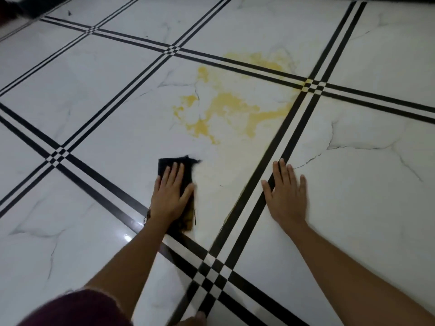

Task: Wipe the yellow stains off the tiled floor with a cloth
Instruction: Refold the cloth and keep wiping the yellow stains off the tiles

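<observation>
A yellow stain (231,109) spreads over the white marble-look tiled floor (106,95), reaching across a black double line to a paler patch (263,61) farther away. A dark folded cloth (186,168) lies flat on the tile nearer me, its near edge tinted yellow-brown. My left hand (170,195) presses palm-down on the cloth with fingers spread. The cloth sits short of the stain's near tip. My right hand (286,196) rests flat and empty on the floor, fingers apart, beside a black line to the right of the cloth.
Black double stripes (280,147) cross the floor in a grid. A maroon garment (77,309) covers my knee at the bottom left. Faint yellowish smears (221,170) mark the tile between the cloth and the stripes. A dark edge (21,8) lies at the far top left.
</observation>
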